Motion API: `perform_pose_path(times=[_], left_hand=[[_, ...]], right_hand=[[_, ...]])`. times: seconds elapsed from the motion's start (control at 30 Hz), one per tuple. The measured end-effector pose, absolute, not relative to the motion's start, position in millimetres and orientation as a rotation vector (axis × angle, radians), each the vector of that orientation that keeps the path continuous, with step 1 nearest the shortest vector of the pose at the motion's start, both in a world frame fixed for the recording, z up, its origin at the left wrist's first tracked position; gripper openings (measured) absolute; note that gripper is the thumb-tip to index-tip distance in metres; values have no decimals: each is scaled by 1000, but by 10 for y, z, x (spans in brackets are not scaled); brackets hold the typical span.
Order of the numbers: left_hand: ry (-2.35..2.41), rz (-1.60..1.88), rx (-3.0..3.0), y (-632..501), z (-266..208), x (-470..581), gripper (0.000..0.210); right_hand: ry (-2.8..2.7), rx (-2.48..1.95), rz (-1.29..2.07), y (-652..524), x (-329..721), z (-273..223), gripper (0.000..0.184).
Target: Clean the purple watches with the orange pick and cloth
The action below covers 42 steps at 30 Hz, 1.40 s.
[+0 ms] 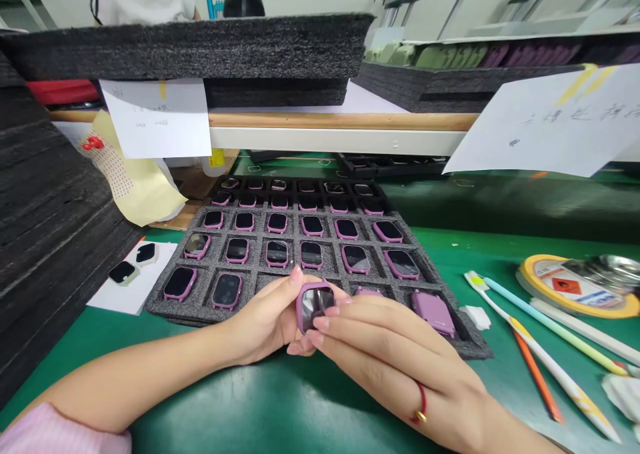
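Note:
Between my two hands is a purple smartwatch case (317, 305) with a dark glossy screen, held in front of the foam tray's near edge. My left hand (273, 311) grips it from the left, thumb along its upper side. The fingertips of my right hand (400, 354) press on the screen's lower right; a red cord ring with a gold bead circles one finger. Behind, a dark grey foam tray (200, 287) carries rows of similar purple watch cases in square pockets, most with screens up. At its near right, a watch case (434, 313) shows its purple back.
On the right lie a toothbrush (545, 357), an orange stick (537, 374) and a tape roll (530, 274). Two pale watch cases (124, 273) rest on white paper at left. A shelf edge (340, 137) with hanging notes crosses above; a person (145, 1) sits beyond.

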<state>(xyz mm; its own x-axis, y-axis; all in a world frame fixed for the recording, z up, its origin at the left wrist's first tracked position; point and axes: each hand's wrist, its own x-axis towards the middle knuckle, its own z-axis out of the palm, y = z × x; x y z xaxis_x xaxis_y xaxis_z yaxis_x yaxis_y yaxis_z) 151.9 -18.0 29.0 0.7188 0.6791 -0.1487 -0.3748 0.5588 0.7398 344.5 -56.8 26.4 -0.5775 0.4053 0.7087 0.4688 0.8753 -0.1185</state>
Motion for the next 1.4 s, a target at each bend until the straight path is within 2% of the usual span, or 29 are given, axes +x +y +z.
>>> perform_pose_path(times=[0.07,0.1,0.23,0.4,0.87,1.1,1.27,1.4], left_hand=[[481,662,781,-185,277,1521,54],[502,669,814,-190,266,1519,56],[599,659,1002,-221,225,1512,59],[550,736,921,-226,237,1530,55],[527,702,732,-204,267,1541,45],[584,721,734,-206,323,1568,48],[842,903,619,-576,348,1600,52],[875,340,909,-972,362,1525,51]], right_hand=[[-2162,-582,-82,-513,3409,357,16],[-2136,-611,-55,-494,3389,396,19],[-2141,-817,172,-475,3325,433,51],[-2023,-817,375,-489,3308,378,48],[-2120,-813,280,-458,3327,357,54],[-2112,-834,132,-461,3268,392,47],[-2025,-924,102,-403,3284,434,37],[-2035,-1002,200,-238,3144,335,28]])
